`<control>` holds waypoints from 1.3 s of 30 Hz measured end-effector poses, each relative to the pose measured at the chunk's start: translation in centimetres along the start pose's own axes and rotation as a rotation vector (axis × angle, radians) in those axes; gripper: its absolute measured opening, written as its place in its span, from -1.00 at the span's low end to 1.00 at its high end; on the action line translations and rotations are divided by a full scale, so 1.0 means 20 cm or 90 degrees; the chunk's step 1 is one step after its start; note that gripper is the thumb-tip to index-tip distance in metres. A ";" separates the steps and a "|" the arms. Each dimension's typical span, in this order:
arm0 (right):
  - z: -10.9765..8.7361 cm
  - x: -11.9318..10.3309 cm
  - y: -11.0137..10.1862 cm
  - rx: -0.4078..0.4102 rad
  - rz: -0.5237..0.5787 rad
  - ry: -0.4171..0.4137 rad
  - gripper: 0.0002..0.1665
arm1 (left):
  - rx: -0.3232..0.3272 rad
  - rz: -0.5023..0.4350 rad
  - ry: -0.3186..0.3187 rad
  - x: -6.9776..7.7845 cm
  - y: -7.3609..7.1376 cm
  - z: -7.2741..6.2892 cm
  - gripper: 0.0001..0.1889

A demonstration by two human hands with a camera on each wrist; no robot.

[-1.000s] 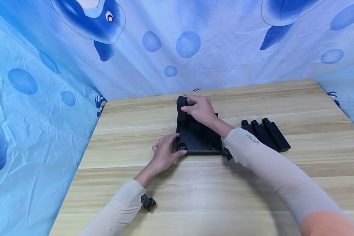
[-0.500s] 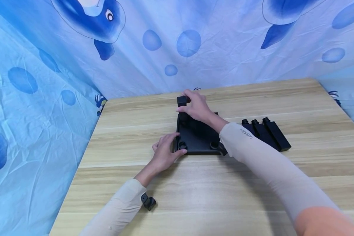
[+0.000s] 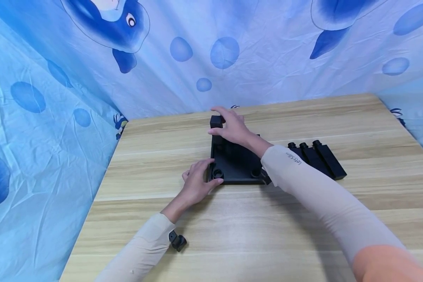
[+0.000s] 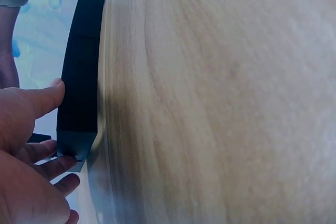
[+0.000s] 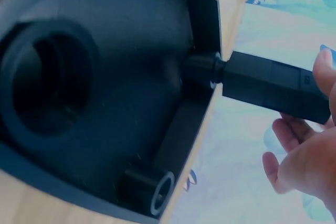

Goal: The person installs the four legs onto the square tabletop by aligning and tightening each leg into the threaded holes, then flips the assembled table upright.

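An upside-down black tabletop panel (image 3: 232,168) with round corner sockets lies on the wooden table. My left hand (image 3: 196,182) holds its near left corner, thumb on the front edge and fingers at the left side. The left wrist view shows the thumb against the panel's dark edge (image 4: 81,77). At the far left corner a black square leg (image 3: 216,121) stands upright, gripped near its top by my right hand (image 3: 235,127) between thumb and fingers. In the right wrist view the leg (image 5: 268,82) has its narrow end at a corner socket; its seating depth is hidden.
Three more black legs (image 3: 315,158) with threaded ends lie side by side to the right of the panel, partly behind the right sleeve (image 3: 303,176). A blue patterned curtain (image 3: 162,90) hangs behind the wooden table (image 3: 155,156).
My right hand has shifted slightly left around the leg, its index finger reaching over past it. The leg has straightened a little. My left hand has kept its place on the panel.
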State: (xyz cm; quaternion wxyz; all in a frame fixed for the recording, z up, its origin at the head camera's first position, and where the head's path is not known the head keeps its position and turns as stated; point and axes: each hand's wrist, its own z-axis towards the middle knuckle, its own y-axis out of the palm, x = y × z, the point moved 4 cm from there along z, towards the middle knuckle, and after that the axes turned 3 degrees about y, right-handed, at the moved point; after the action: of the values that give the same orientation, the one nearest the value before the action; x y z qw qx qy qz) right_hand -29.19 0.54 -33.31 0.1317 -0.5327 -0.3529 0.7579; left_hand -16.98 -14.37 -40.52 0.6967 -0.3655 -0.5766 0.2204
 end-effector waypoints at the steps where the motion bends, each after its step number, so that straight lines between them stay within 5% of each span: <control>1: 0.00 0.00 0.00 -0.014 -0.003 -0.011 -0.18 | 0.000 0.001 -0.001 0.00 0.00 0.00 -0.29; 6: 0.00 -0.03 -0.03 -0.089 0.023 -0.046 -0.26 | -0.003 0.000 -0.006 0.00 0.01 -0.01 -0.29; 13: 0.02 -0.03 -0.09 -0.143 0.133 0.016 -0.53 | 0.000 -0.004 -0.009 0.00 0.01 0.00 -0.29; 20: 0.03 0.00 -0.09 -0.042 0.084 0.019 -0.71 | 0.003 -0.005 0.001 0.01 0.01 0.00 -0.30; 29: 0.05 0.00 -0.03 0.017 0.049 0.002 -0.59 | -0.001 -0.004 -0.006 0.00 0.01 0.01 -0.30; 39: 0.03 -0.01 -0.08 -0.138 0.053 -0.048 -0.36 | -0.012 -0.008 -0.017 0.00 0.01 0.00 -0.27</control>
State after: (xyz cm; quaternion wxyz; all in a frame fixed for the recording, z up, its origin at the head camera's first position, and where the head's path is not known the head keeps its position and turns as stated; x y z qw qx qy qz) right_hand -29.97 1.33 -31.90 0.0285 -0.5291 -0.4152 0.7395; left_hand -17.01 -14.35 -40.66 0.6867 -0.3655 -0.5903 0.2156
